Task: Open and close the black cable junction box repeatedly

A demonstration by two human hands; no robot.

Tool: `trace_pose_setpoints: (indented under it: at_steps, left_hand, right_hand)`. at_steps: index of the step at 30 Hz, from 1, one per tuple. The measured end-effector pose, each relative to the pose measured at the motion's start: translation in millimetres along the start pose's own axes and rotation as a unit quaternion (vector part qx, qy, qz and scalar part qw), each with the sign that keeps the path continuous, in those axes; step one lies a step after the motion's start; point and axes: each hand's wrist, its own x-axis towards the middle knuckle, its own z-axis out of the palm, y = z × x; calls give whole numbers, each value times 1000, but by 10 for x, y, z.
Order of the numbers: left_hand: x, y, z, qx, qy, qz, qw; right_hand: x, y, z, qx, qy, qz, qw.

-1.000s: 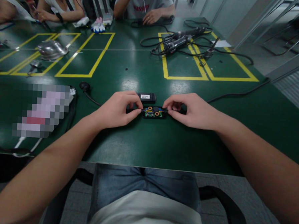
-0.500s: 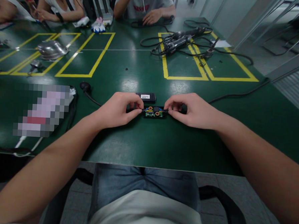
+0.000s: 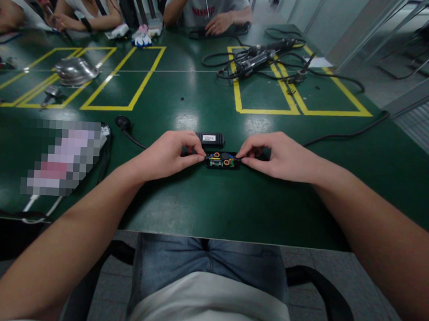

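Observation:
A small black case (image 3: pixel 222 162) with a green circuit board and copper coils inside lies open on the green table, between my two hands. My left hand (image 3: pixel 177 153) pinches the black cable at the case's left end, thumb and forefinger together. At the right end my right hand (image 3: pixel 272 156) is closed in a pinch on the cable there. Just behind the case rests a black ribbed cover (image 3: pixel 211 139) with a white label. The cable runs out left to a black plug (image 3: pixel 123 123) and right across the table.
Black tools with tangled cables (image 3: pixel 255 62) lie at the back right. A metal bowl-shaped part (image 3: pixel 76 72) sits at the back left, beside gloves (image 3: pixel 142 36). A blurred device with white cables (image 3: pixel 67 157) is at left. People sit across the table (image 3: pixel 183 207).
My right hand has shifted very slightly, its fingers a little more open behind the pinch. The case and cover have barely moved.

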Motion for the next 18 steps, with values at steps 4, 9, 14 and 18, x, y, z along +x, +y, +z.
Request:
trace_pose_setpoints:
  at_steps: [4,9,14,18]
  left_hand:
    - [1,6,3,14,-2,2,1000]
    - [7,0,0,37,-6,-4,999]
    - [13,-11,-28,60,-3,-1,998]
    - [3,-18,-48,52,-4,-3,999]
  right_hand:
    - [4,28,-8,17,-1,1,1000]
    - [4,40,-14,24,-4,9,1000]
    - [5,39,-5,17,-4,2,1000]
    - [12,43,12,18,3,-10,1000]
